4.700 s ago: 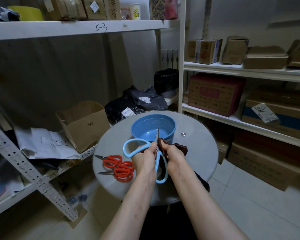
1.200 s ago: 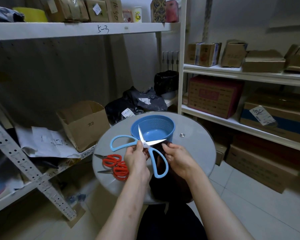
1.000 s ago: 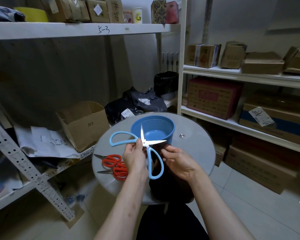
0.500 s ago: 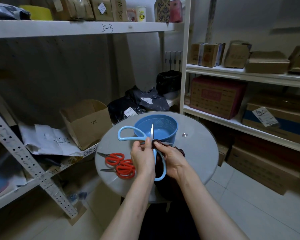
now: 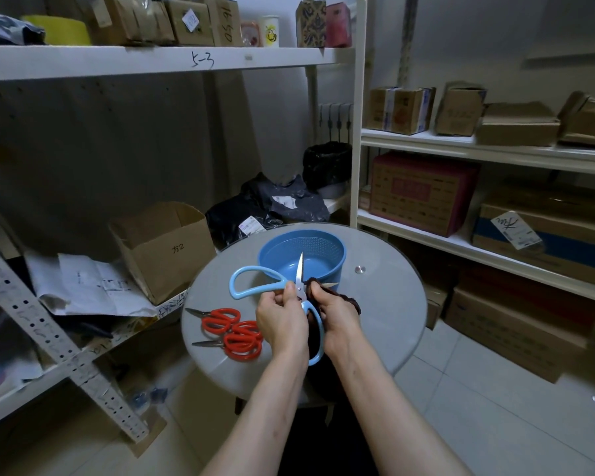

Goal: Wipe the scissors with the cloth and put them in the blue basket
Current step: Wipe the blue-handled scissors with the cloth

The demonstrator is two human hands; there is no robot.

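My left hand [image 5: 282, 317] pinches the blue scissors [image 5: 300, 285] at the pivot. My right hand [image 5: 337, 314] holds the dark cloth [image 5: 352, 300] folded round one blade. The scissors hang above the table [image 5: 385, 321], between my hands, with the blue basket [image 5: 335, 250] just beyond my knuckles.

To wipe well, I think I should keep the left grip firm at the pivot so the blades cannot swing together. Then I should draw the cloth from pivot to tip along the flat, with my fingers off the edge.

The scissors are spread open. The bare blade points straight away from me, up over the basket's near rim. The wrapped blade runs to the right out of my fingers, with only its tip showing. One handle loop sticks out left of my left hand, and the other comes back toward me between my wrists.
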